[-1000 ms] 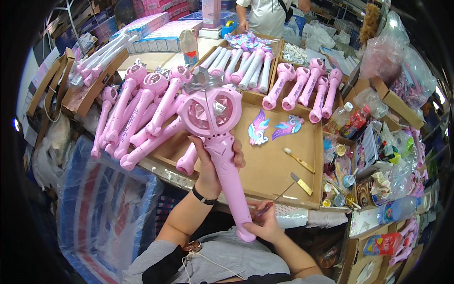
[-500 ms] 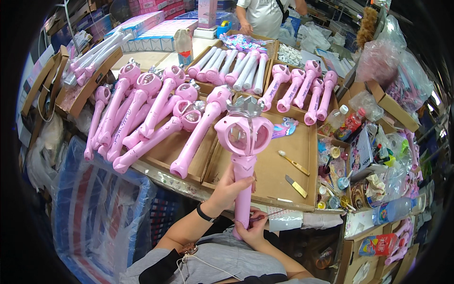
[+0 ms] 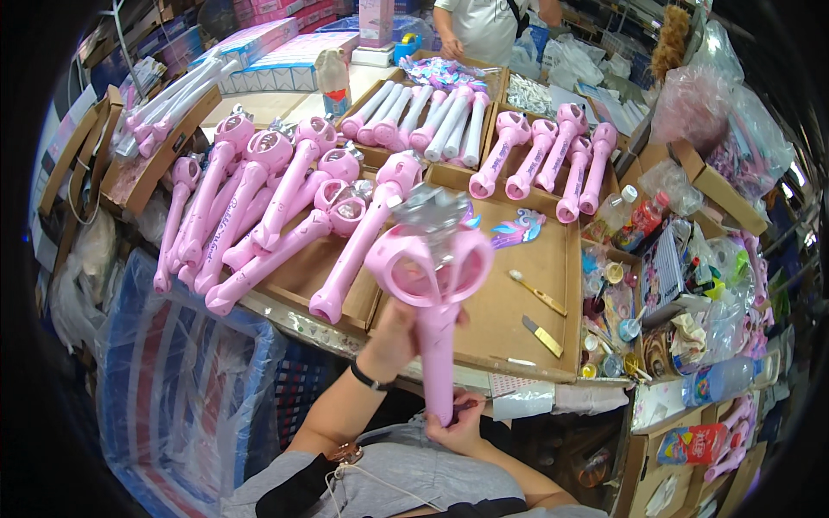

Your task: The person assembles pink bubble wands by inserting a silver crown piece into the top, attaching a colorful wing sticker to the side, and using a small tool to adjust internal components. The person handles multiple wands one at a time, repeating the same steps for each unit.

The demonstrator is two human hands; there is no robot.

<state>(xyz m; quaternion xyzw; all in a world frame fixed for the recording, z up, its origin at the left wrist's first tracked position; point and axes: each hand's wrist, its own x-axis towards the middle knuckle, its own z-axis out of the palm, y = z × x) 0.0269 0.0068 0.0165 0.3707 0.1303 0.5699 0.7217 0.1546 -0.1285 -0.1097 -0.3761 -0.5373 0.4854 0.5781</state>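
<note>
Wand [image 3: 438,332]: left hand [image 3: 393,335] below head [image 3: 432,281], right hand [image 3: 462,426] at base [image 3: 439,413].

A pale tabletop [image 3: 281,104] lies toward eleven o'clock before stacked pink cartons [image 3: 266,10]; bright light [image 3: 797,176] glints near three.

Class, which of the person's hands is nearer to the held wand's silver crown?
Left. The left hand grips the handle just below the round head that bears the crown; the right hand is at the handle's lower end, farther away.
</note>
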